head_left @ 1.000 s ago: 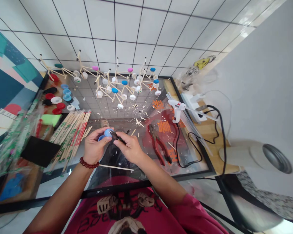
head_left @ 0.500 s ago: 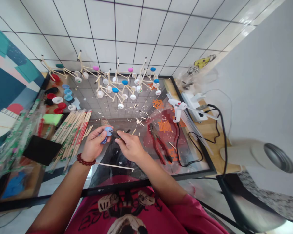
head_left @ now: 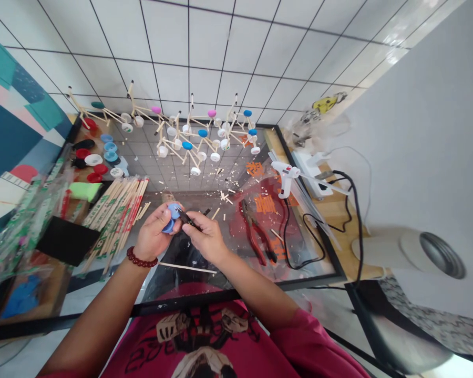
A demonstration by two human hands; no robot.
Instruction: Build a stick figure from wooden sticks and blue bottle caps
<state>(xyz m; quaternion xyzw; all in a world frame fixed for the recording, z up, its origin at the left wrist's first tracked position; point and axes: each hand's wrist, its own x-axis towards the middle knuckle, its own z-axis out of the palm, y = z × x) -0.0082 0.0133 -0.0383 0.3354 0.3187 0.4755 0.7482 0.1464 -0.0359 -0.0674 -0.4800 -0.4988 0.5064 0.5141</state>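
My left hand (head_left: pixel 154 231) is closed round a blue plastic cap (head_left: pixel 174 211), whose second, darker blue part shows below the thumb. In my right hand (head_left: pixel 207 239) is a slim dark-handled tool (head_left: pixel 188 218), probably a craft knife; its tip meets the upper part of the cap. The tip itself is too small to make out clearly. On the glass tabletop under my wrists lies a thin wooden stick (head_left: pixel 187 268). Short cut stick pieces (head_left: pixel 216 212) are scattered just beyond my right hand.
Several stick-and-cap figures (head_left: pixel 202 134) stand along the back. Wrapped chopsticks (head_left: pixel 118 210) and loose caps (head_left: pixel 93 160) lie left, near a black square (head_left: pixel 68 240). Red-handled pliers (head_left: pixel 256 231) and a corded white glue gun (head_left: pixel 286 176) are right.
The tool's tip stays at the blue cap, and both hands have shifted only slightly. The cap looks turned a little in my left hand. The camera view has moved slightly.
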